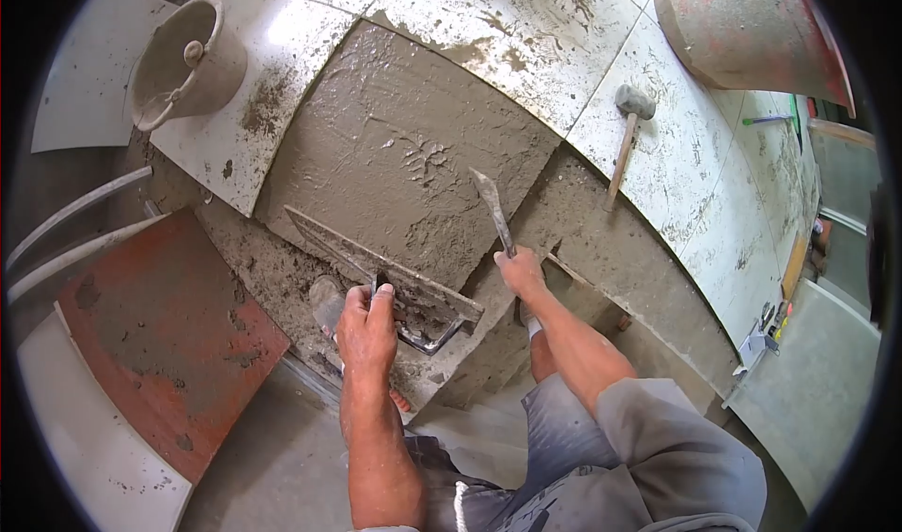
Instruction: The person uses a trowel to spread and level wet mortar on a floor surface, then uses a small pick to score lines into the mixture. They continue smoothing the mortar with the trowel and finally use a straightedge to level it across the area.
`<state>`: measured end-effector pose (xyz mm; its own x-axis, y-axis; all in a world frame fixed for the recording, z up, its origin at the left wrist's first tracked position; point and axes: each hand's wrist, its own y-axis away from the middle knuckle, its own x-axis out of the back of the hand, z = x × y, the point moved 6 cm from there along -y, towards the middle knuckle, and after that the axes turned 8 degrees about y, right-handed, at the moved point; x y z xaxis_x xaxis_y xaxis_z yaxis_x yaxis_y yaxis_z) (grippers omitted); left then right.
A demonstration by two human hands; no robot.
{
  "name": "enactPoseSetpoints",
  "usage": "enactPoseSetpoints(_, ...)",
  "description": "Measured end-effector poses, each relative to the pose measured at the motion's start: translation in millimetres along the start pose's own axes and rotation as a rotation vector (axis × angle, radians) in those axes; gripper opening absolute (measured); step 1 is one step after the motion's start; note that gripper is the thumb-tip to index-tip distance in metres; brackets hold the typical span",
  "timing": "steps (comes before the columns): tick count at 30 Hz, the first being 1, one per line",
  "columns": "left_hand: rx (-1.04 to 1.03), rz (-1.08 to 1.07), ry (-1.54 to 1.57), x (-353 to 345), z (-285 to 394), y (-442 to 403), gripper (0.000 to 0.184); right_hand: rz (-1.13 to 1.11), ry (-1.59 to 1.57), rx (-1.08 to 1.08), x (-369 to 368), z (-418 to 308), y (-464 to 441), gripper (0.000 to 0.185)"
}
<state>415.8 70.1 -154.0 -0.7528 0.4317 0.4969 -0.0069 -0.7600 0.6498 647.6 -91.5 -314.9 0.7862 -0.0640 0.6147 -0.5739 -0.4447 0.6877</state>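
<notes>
My left hand (368, 330) is closed round the handle of a flat rectangular board (413, 288), which is tilted on edge and smeared with mortar. My right hand (520, 274) grips a trowel (492, 205), its narrow blade pointing up and away over the mortar. In front of both hands lies a broad bed of wet grey mortar (376, 138), with a rough, churned patch near its middle. The board stands at the near edge of this bed. What the left fingers wrap is partly hidden behind the hand.
White tiles (554, 81) spotted with mortar border the bed. A bucket (221, 72) stands at upper left, a red board (169, 344) lies at left, a mallet (631, 123) rests on the right tiles, and a large mortar-coated tub (742, 25) sits at upper right.
</notes>
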Motion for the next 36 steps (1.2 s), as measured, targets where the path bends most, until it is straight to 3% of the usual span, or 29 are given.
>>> enactPoseSetpoints(5, 0.069, -0.042, 0.07, 3, 14, 5, 0.035, 0.048, -0.09, 0.073, 29, -20, 24, 0.032)
enactPoseSetpoints(7, 0.058, -0.021, 0.055, 5, 10, 4, 0.035, 0.169, -0.33, 0.106, 17, -10, 18, 0.032)
enactPoseSetpoints(8, 0.041, 0.0, 0.045, 5, 8, 4, 0.036, 0.168, -0.332, 0.111, 8, 0, 2, 0.032)
enactPoseSetpoints(10, 0.015, 0.015, -0.001, 5, 5, 3, 0.036, -0.035, 0.007, -0.07, -18, 27, -35, 0.034)
enactPoseSetpoints(11, -0.012, 0.028, -0.044, 7, 7, 1, 0.036, 0.009, 0.035, -0.067, 2, 4, -22, 0.034)
enactPoseSetpoints(14, -0.035, 0.033, -0.046, 8, 11, 2, 0.037, 0.025, -0.012, 0.01, 32, -19, 9, 0.034)
enactPoseSetpoints(18, 0.084, -0.044, -0.009, 9, 7, 3, 0.042, 0.144, -0.186, 0.059, 27, -6, 8, 0.034)
enactPoseSetpoints(20, 0.074, -0.042, -0.031, 11, 10, 5, 0.043, 0.049, 0.035, -0.089, 10, 6, -23, 0.036)
enactPoseSetpoints(22, 0.05, -0.041, -0.054, 12, 18, 3, 0.043, 0.059, 0.037, -0.093, 23, 4, -22, 0.036)
enactPoseSetpoints(25, 0.07, -0.048, -0.057, 14, 15, 5, 0.043, 0.055, -0.04, -0.03, 37, -2, 2, 0.035)
enactPoseSetpoints(27, 0.076, -0.08, -0.023, 14, 11, 3, 0.043, 0.156, -0.273, 0.001, 39, 1, 8, 0.036)
enactPoseSetpoints(30, 0.063, -0.032, -0.058, 15, 19, 7, 0.043, 0.112, -0.045, -0.074, 10, 23, -31, 0.036)
enactPoseSetpoints(32, 0.051, -0.036, -0.105, 14, 20, 6, 0.043, 0.065, -0.043, -0.137, 20, 19, -27, 0.035)
enactPoseSetpoints(36, 0.04, -0.053, -0.059, 14, 19, 6, 0.042, 0.128, -0.166, -0.031, 37, 10, 5, 0.035)
